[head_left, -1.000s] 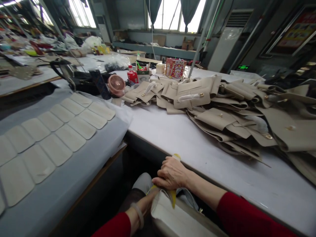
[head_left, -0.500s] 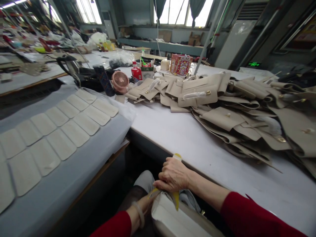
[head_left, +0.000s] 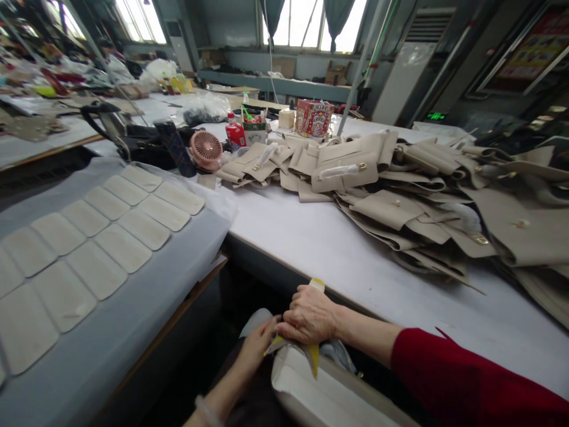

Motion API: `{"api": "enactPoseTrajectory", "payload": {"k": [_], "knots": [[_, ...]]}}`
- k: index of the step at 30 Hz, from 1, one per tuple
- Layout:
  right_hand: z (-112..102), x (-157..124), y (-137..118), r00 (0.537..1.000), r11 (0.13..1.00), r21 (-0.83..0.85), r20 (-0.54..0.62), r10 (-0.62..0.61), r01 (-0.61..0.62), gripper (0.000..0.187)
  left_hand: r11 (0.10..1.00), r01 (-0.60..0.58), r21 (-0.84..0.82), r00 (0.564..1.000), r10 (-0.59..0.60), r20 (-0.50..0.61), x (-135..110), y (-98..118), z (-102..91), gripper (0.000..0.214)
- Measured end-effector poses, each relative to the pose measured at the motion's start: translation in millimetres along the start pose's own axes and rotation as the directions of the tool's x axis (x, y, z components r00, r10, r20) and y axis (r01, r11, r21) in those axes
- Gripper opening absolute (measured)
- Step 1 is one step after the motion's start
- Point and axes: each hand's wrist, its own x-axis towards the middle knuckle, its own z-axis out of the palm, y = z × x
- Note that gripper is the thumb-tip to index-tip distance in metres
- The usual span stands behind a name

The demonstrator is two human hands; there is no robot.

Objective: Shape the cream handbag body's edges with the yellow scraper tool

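Note:
A pale, box-shaped bag body [head_left: 329,385] rests at my lap, below the table edge. Over its top end my right hand [head_left: 309,314] is closed on a yellow-edged strip [head_left: 315,359]; a white and yellow end of it pokes out above the knuckles, and a pointed part hangs below the palm. Close beside the right thumb is my left hand [head_left: 260,341], its fingers bent together at the strip's left corner. Whatever those fingertips grip is hidden.
Beige bag pieces [head_left: 391,207] with gold clasps are heaped on the white table [head_left: 275,225]. Pale rounded panels [head_left: 111,258] lie in rows on the left table. Behind stand a pink fan [head_left: 205,149], a red bottle [head_left: 235,131] and a patterned box [head_left: 313,117].
My left hand has come up from behind the bag body to beside the right thumb. The right hand keeps its hold on the strip. The view has turned slightly right.

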Motion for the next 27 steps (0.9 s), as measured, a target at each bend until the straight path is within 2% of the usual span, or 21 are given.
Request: {"api": "enactPoseTrajectory", "payload": {"k": [2,4,7,10,14,17,19,20,22,24,26,27], "knots": [[-1,0,0,1.000,1.000,-0.006,-0.001,0.002,-0.002,0.060,0.999,-0.035,-0.029,0.999,0.035,-0.001,-11,14,-10.2,0.069],[-2,-1,0,1.000,1.000,-0.006,-0.001,0.002,-0.002,0.061,0.997,-0.078,-0.011,0.993,0.079,0.090,-26,28,-12.6,0.063],[-3,-2,0,1.000,1.000,-0.007,0.002,0.008,-0.008,0.060,0.987,-0.129,0.093,0.969,0.106,0.224,-39,44,-6.2,0.054],[-3,-3,-2,1.000,1.000,-0.022,0.021,0.020,-0.019,0.063,0.945,-0.229,0.235,0.955,0.171,0.244,-42,56,-0.7,0.041],[-1,-9,-7,0.998,0.999,0.004,0.030,0.050,-0.050,0.061,0.824,-0.351,0.444,0.927,0.241,0.286,-43,64,-0.8,0.031],[0,-16,-15,0.992,0.992,0.035,0.039,0.123,-0.124,0.063,0.746,-0.379,0.549,0.922,0.252,0.294,-47,62,-0.4,0.034],[-1,-21,-23,0.983,0.982,0.060,0.054,0.178,-0.181,0.064,0.727,-0.378,0.573,0.924,0.251,0.290,-50,59,0.3,0.035],[-2,-23,-27,0.976,0.975,0.072,0.063,0.207,-0.211,0.065,0.744,-0.368,0.558,0.926,0.240,0.291,-51,58,0.5,0.037],[-6,-27,-34,0.961,0.959,0.086,0.079,0.264,-0.271,0.066,0.842,-0.295,0.453,0.945,0.186,0.270,-50,56,0.8,0.046],[-11,-31,-40,0.943,0.941,0.084,0.089,0.321,-0.328,0.067,0.966,-0.149,0.212,0.960,0.090,0.265,-46,55,1.2,0.062],[-17,-39,-44,0.922,0.921,0.076,0.095,0.375,-0.383,0.065,0.999,0.007,-0.049,0.950,0.008,0.311,-39,55,2.2,0.074],[-20,-45,-46,0.907,0.906,0.071,0.095,0.410,-0.417,0.064,0.992,0.052,-0.112,0.944,-0.012,0.330,-36,54,3.0,0.075]]}}
